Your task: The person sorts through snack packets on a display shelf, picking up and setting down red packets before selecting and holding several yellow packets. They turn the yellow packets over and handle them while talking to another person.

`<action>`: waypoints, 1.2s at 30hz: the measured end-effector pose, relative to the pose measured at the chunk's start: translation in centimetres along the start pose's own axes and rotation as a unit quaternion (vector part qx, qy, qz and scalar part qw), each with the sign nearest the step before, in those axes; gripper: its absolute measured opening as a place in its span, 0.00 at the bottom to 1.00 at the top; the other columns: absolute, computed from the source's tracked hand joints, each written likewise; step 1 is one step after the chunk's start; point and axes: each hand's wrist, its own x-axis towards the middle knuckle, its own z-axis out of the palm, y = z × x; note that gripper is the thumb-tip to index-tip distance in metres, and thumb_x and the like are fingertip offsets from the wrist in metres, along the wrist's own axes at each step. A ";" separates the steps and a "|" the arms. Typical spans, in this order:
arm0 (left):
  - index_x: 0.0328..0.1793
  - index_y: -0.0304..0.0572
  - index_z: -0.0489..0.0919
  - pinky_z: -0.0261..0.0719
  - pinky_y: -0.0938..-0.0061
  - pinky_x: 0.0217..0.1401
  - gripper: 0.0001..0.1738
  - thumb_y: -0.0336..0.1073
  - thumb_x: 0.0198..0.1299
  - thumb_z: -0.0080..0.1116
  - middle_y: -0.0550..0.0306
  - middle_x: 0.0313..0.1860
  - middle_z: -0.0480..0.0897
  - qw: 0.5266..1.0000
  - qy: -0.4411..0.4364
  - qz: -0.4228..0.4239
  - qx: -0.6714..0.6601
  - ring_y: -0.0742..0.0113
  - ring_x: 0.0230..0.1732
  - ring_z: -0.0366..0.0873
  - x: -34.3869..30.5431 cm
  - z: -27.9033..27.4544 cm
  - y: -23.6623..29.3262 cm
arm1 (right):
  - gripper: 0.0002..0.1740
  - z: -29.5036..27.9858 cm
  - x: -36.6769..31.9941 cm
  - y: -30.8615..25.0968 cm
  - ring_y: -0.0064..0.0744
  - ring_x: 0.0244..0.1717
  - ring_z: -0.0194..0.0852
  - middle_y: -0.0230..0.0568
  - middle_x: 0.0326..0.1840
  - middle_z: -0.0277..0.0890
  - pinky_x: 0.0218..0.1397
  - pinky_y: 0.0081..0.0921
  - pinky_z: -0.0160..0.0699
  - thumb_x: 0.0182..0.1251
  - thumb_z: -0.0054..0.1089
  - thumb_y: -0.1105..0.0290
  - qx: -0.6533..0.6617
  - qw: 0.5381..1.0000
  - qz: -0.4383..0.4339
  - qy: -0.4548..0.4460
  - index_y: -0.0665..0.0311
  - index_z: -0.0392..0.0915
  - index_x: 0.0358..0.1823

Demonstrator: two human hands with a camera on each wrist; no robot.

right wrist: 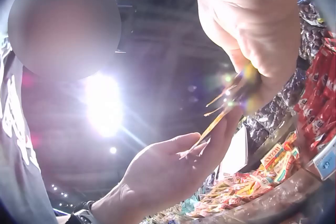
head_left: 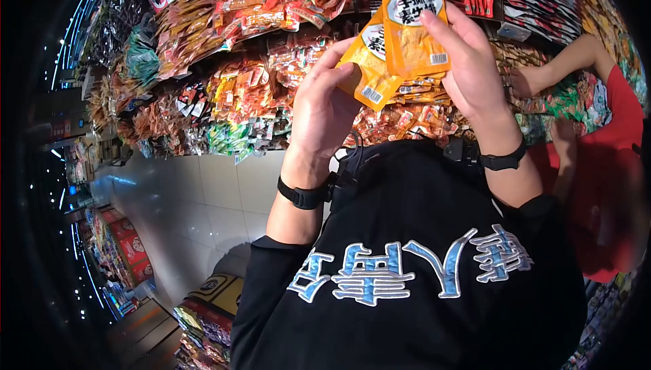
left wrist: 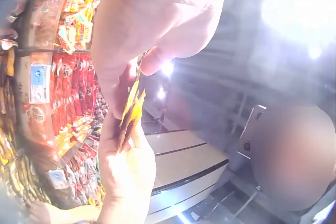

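Observation:
Two yellow-orange snack packets with white and black labels overlap in front of my chest in the head view. My left hand (head_left: pixel 319 109) pinches the left packet (head_left: pixel 371 75), thumb on its front face. The right packet (head_left: pixel 411 48) lies partly over it, and my right hand (head_left: pixel 473 65) grips it with the thumb across its label. Both wrist views show the packets edge-on as thin foil sheets; in the right wrist view several edges (right wrist: pixel 214 124) fan out between the left hand (right wrist: pixel 163 174) and the right hand (right wrist: pixel 257 29). Fingers behind the packets are mostly hidden.
Shelves of loose wrapped snacks (head_left: pixel 251 85) run across the front. At the right, a person in a red top (head_left: pixel 597 167) reaches into the bins. A tiled floor (head_left: pixel 217 194) lies behind on the left, with stacked boxes (head_left: pixel 125 248) beyond. A price tag (left wrist: pixel 39 83) hangs on the shelf.

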 end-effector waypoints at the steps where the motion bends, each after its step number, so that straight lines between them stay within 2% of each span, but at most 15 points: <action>1: 0.68 0.32 0.67 0.79 0.63 0.62 0.23 0.31 0.68 0.45 0.47 0.58 0.80 1.000 -0.003 0.003 0.000 0.60 0.59 0.80 -0.1 0.0 0.1 | 0.14 0.2 0.0 -0.2 0.21 0.54 0.77 0.36 0.52 0.80 0.60 0.24 0.76 0.76 0.52 0.71 -0.006 1.000 -0.007 -0.003 0.70 0.73 0.57; 4: 0.65 0.35 0.67 0.84 0.65 0.54 0.21 0.29 0.66 0.45 0.48 0.56 0.80 1.000 -0.002 0.002 -0.018 0.61 0.54 0.82 -0.6 0.4 0.3 | 0.14 0.9 -0.1 -0.4 0.21 0.54 0.77 0.37 0.52 0.80 0.59 0.23 0.76 0.77 0.52 0.71 -0.018 0.999 -0.038 0.008 0.71 0.73 0.57; 6: 0.63 0.37 0.66 0.86 0.69 0.48 0.21 0.28 0.63 0.44 0.49 0.55 0.80 1.000 -0.003 0.006 -0.029 0.62 0.50 0.84 -0.9 0.8 0.5 | 0.16 0.9 -0.1 -0.3 0.23 0.56 0.77 0.38 0.55 0.79 0.62 0.25 0.76 0.77 0.50 0.70 -0.020 0.999 -0.046 0.006 0.70 0.71 0.61; 8: 0.63 0.37 0.66 0.85 0.70 0.47 0.21 0.27 0.62 0.43 0.49 0.54 0.80 1.000 -0.002 0.004 -0.030 0.62 0.49 0.83 -1.0 1.1 0.6 | 0.17 1.0 -0.3 -0.5 0.25 0.58 0.78 0.39 0.57 0.78 0.63 0.27 0.76 0.78 0.50 0.70 0.002 0.999 -0.022 0.033 0.69 0.70 0.63; 12: 0.63 0.38 0.66 0.85 0.72 0.45 0.22 0.26 0.60 0.43 0.50 0.53 0.80 0.999 -0.015 0.006 -0.042 0.64 0.46 0.83 -1.0 1.0 0.5 | 0.17 1.1 -0.4 -0.4 0.25 0.58 0.77 0.39 0.57 0.78 0.62 0.26 0.76 0.78 0.50 0.70 0.007 0.999 -0.024 0.025 0.69 0.70 0.63; 21: 0.61 0.38 0.66 0.76 0.80 0.31 0.23 0.26 0.56 0.44 0.52 0.47 0.81 0.999 -0.017 0.023 -0.029 0.70 0.34 0.79 -1.2 0.9 0.4 | 0.17 1.9 -0.8 -0.2 0.24 0.58 0.77 0.39 0.57 0.78 0.62 0.26 0.76 0.78 0.49 0.70 0.009 0.999 -0.028 0.019 0.69 0.70 0.63; 26: 0.62 0.39 0.65 0.77 0.79 0.32 0.24 0.25 0.55 0.44 0.52 0.48 0.81 0.999 -0.015 0.026 -0.029 0.69 0.35 0.80 -1.4 0.9 0.4 | 0.17 1.6 -0.6 0.3 0.24 0.58 0.77 0.38 0.57 0.78 0.62 0.26 0.76 0.79 0.48 0.70 -0.014 0.998 -0.057 -0.011 0.69 0.70 0.63; 27: 0.62 0.39 0.65 0.78 0.79 0.32 0.25 0.25 0.55 0.44 0.51 0.48 0.81 0.999 -0.016 0.028 -0.027 0.69 0.35 0.80 -1.4 0.9 0.4 | 0.16 1.8 -0.6 0.3 0.22 0.56 0.77 0.37 0.55 0.79 0.60 0.24 0.76 0.78 0.50 0.70 -0.009 0.998 -0.061 -0.005 0.69 0.71 0.61; 29: 0.62 0.38 0.65 0.81 0.76 0.38 0.25 0.25 0.55 0.44 0.50 0.51 0.80 0.999 -0.022 0.030 -0.031 0.66 0.41 0.81 -1.4 0.7 0.3 | 0.13 2.2 -0.5 0.2 0.18 0.51 0.77 0.35 0.50 0.80 0.57 0.21 0.76 0.76 0.53 0.70 0.002 0.998 -0.068 0.007 0.69 0.74 0.56; 33: 0.63 0.37 0.65 0.83 0.68 0.53 0.27 0.25 0.53 0.44 0.48 0.57 0.78 0.998 -0.024 0.041 -0.052 0.61 0.54 0.81 -1.2 1.0 0.0 | 0.11 2.5 -0.6 0.2 0.17 0.49 0.77 0.34 0.49 0.81 0.54 0.20 0.77 0.76 0.53 0.70 -0.001 0.999 -0.043 0.011 0.69 0.75 0.53; 34: 0.66 0.35 0.64 0.78 0.64 0.64 0.28 0.24 0.55 0.47 0.47 0.60 0.77 0.997 -0.043 0.036 -0.058 0.60 0.61 0.78 -1.1 0.5 0.0 | 0.11 2.6 -0.6 0.3 0.17 0.48 0.77 0.34 0.48 0.81 0.54 0.20 0.77 0.76 0.54 0.70 -0.007 0.999 -0.037 0.013 0.69 0.75 0.52; 36: 0.67 0.34 0.64 0.77 0.65 0.65 0.28 0.24 0.57 0.50 0.47 0.61 0.77 0.999 -0.023 0.033 -0.030 0.60 0.61 0.78 -0.9 1.1 -0.2 | 0.10 2.4 -0.5 0.7 0.16 0.46 0.77 0.33 0.46 0.81 0.52 0.20 0.77 0.76 0.55 0.69 -0.031 0.999 -0.028 0.018 0.69 0.76 0.50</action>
